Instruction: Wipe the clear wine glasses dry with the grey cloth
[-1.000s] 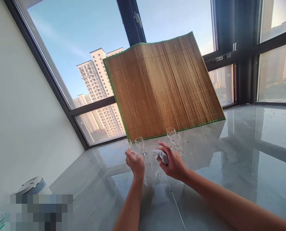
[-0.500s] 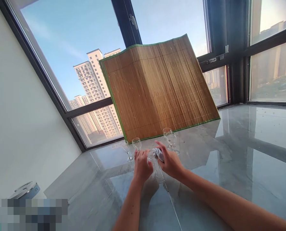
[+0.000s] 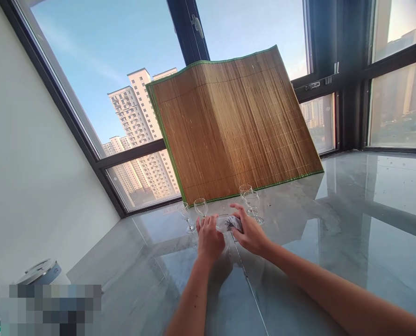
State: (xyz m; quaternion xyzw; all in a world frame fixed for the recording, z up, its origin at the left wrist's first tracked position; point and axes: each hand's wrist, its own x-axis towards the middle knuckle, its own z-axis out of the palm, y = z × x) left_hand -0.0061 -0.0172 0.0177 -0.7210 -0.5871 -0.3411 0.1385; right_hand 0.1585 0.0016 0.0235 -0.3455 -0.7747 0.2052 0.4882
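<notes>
My left hand (image 3: 210, 236) is closed round a clear stemmed glass (image 3: 222, 222), tipped so its bowl points toward my right hand. Most of its stem and foot is hidden by the fingers. A crumpled grey-white cloth (image 3: 235, 223) is gripped in my right hand (image 3: 250, 229), pressed at the glass's rim, with the index finger raised. Beyond the left hand stand two more stemmed glasses, one at the left (image 3: 185, 215) and one partly behind the fingers (image 3: 200, 207). Past the right hand two others stand close together, the nearer glass (image 3: 251, 200) overlapping the farther glass (image 3: 245, 188).
A bamboo mat (image 3: 236, 126) with green edging leans on the window behind the glasses. The glossy grey marble surface (image 3: 137, 280) has a pale seam running toward me. At lower left is a white-and-blue container (image 3: 48, 273), partly covered by a blurred patch.
The cloth and my right hand have shifted slightly right against the glass, and the glass looks turned more sideways. The whole view has moved a little.
</notes>
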